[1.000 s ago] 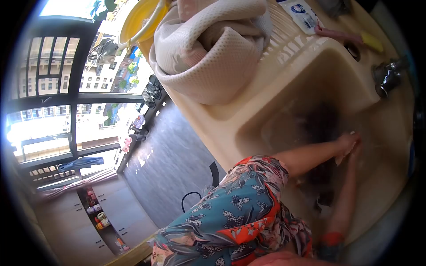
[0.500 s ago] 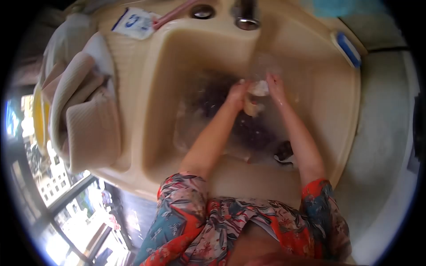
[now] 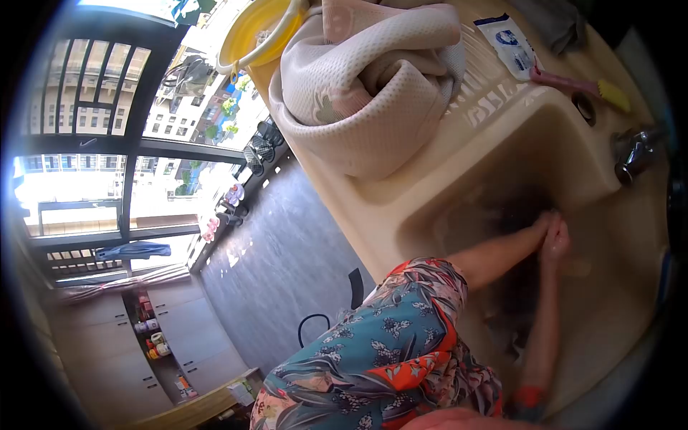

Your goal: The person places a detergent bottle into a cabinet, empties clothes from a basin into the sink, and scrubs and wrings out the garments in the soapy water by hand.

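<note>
My left hand [image 3: 546, 221] and my right hand [image 3: 556, 242] are pressed together over the beige sink [image 3: 401, 208], fingers closed. Whatever lies between them is hidden from this angle. Beneath and beside my hands, dark cloth [image 3: 529, 211] sits in murky water, partly covered by my forearms. A second dark piece with white on it [image 3: 514, 345] shows between my forearms, near the front of the basin. The right side of the sink is blurred.
Folded pale textured fabric [image 3: 380, 107] is heaped on the ribbed drainboard beside a yellow basin [image 3: 261, 36]. A white-and-blue packet [image 3: 510, 49] touches a pink-handled brush [image 3: 566, 82]. The metal tap [image 3: 634, 158] overhangs the sink. Cabinets [image 3: 100, 340] stand across the grey floor.
The view has swung left, bringing windows, floor and cabinets in. My hands, earlier apart around a whitish piece and a beige piece, are now together; those pieces no longer show clearly.
</note>
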Action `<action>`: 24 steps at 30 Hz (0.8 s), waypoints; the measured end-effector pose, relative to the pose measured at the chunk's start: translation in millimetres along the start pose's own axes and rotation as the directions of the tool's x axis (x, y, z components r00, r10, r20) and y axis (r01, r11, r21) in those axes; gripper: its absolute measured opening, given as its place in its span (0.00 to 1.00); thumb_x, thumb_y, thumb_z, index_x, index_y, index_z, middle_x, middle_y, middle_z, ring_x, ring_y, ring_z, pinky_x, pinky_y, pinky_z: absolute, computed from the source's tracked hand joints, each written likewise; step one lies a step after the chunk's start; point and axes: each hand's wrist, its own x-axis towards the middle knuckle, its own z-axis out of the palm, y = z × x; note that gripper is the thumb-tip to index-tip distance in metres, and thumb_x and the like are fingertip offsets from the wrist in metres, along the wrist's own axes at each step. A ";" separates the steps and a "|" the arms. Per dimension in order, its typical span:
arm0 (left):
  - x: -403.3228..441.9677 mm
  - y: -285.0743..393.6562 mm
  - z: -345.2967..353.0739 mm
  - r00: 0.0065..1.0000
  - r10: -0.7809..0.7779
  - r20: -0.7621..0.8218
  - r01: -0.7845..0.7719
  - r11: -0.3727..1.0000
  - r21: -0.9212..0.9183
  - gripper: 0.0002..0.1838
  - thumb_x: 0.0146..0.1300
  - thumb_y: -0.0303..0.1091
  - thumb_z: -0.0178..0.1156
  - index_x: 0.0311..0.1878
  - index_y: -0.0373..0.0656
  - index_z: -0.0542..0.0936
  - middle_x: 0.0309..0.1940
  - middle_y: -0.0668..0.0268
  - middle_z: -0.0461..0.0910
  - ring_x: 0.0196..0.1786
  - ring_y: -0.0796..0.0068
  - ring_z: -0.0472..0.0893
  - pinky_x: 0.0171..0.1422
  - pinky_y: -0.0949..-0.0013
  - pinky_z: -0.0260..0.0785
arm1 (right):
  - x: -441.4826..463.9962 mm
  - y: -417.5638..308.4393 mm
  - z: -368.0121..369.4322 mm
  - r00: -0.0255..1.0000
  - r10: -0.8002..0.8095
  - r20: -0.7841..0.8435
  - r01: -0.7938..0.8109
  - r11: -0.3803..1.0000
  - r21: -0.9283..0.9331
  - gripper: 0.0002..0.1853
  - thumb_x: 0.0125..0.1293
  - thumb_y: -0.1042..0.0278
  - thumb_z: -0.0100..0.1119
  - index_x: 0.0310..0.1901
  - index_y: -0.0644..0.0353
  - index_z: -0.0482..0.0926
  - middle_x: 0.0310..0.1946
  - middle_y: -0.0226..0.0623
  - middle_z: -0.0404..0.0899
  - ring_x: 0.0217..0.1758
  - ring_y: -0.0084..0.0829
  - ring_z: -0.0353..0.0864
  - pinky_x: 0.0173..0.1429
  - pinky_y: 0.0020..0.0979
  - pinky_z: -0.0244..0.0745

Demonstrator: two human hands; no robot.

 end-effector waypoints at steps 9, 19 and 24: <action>-49.4 151.8 28.5 0.783 -0.622 -0.001 0.606 0.764 -0.222 0.12 0.52 0.36 0.57 0.29 0.35 0.74 0.27 0.60 0.74 0.32 0.66 0.74 0.35 0.63 0.65 | -12.3 176.7 -78.8 0.707 0.686 0.171 -0.704 0.706 0.079 0.18 0.63 0.57 0.45 0.40 0.65 0.74 0.33 0.46 0.76 0.34 0.36 0.74 0.39 0.34 0.68; -45.6 85.7 48.6 0.746 -0.666 0.019 0.651 0.722 -0.232 0.12 0.55 0.36 0.53 0.33 0.35 0.76 0.32 0.57 0.76 0.35 0.68 0.75 0.38 0.63 0.67 | -3.7 87.0 -30.8 0.963 0.227 0.147 -0.166 0.926 -0.338 0.12 0.62 0.66 0.47 0.35 0.67 0.74 0.30 0.47 0.76 0.29 0.36 0.74 0.36 0.34 0.68; -48.3 137.8 38.1 0.752 -0.658 -0.027 0.645 0.744 -0.175 0.12 0.53 0.35 0.55 0.32 0.33 0.76 0.30 0.55 0.76 0.33 0.68 0.74 0.36 0.63 0.67 | -1.3 12.6 -39.6 0.971 0.207 0.123 -0.193 0.974 -0.115 0.16 0.65 0.61 0.44 0.34 0.69 0.73 0.26 0.46 0.76 0.28 0.31 0.74 0.34 0.32 0.68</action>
